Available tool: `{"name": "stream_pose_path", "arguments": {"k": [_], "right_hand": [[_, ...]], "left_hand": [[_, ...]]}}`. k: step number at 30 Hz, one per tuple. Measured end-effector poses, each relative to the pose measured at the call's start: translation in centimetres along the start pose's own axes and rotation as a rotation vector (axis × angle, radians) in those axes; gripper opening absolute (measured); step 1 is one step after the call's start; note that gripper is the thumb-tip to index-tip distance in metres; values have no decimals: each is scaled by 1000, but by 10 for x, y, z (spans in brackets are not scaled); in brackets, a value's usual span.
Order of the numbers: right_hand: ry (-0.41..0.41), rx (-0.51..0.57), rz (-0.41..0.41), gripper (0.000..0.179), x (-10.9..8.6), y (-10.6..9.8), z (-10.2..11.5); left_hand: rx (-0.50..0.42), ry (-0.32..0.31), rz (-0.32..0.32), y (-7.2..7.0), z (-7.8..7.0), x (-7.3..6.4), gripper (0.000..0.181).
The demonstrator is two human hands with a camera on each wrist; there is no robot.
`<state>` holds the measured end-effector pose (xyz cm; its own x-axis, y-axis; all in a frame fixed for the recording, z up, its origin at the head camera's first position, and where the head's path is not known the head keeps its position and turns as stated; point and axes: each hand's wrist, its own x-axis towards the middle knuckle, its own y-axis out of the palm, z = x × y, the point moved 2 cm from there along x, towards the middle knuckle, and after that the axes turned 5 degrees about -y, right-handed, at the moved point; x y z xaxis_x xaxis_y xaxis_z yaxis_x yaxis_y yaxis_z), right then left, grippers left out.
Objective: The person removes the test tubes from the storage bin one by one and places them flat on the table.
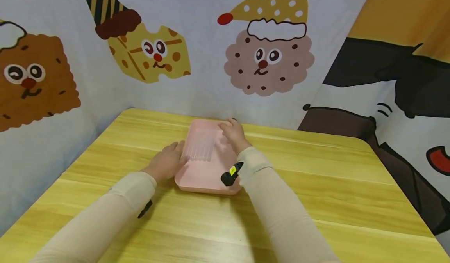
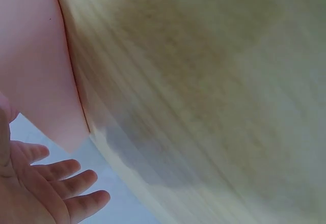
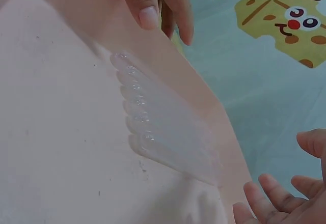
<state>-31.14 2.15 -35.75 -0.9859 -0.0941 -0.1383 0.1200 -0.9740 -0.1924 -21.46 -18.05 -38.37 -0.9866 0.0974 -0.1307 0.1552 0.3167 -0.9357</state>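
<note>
At the far left, a brown cracker (image 1: pixel 42 70) with a winking face is printed on the white cloth (image 1: pixel 207 60) behind the surface (image 1: pixel 351 200). The left sleeve (image 1: pixel 95 220), cream-coloured, reaches in from the bottom edge, with a black mount (image 1: pixel 145 208) under its cuff. Above, the print shows a yellow cheese (image 1: pixel 151 58) in a striped hat.

The left hand (image 1: pixel 165 162) lies along the left side of the pink tray (image 1: pixel 207 177). Its fingers are straight and spread apart outside the tray wall, as the left wrist view shows, and its thumb reaches over the rim; whether the thumb touches the rim I cannot tell. The tray sits near the back edge of the surface, between the two hands. Inside, clear tubes (image 1: pixel 201 144) lie side by side in a row, in the left half, their rounded ends toward the person.

The right hand (image 1: pixel 234 135) is at the far right corner of the tray, fingers spread and pinching nothing; contact with the rim is unclear. A second black device (image 1: pixel 230 175) with a yellow mark sits at its wrist. Above is a pink biscuit (image 1: pixel 268 64) in a dotted hat. The right sleeve (image 1: pixel 284 212) slants down rightward, and a red patch (image 1: pixel 440 159) is printed at the far right.
</note>
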Motion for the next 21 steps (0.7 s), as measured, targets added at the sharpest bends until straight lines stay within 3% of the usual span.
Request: {"name": "stream_pose_path", "arguments": {"k": [9, 21], "right_hand": [[66, 110, 9, 62, 2, 1, -6], [54, 50, -32, 58, 11, 6, -25]], "left_hand": [[27, -13, 29, 3, -1, 3, 67], [53, -3, 32, 7, 0, 5, 64]]}}
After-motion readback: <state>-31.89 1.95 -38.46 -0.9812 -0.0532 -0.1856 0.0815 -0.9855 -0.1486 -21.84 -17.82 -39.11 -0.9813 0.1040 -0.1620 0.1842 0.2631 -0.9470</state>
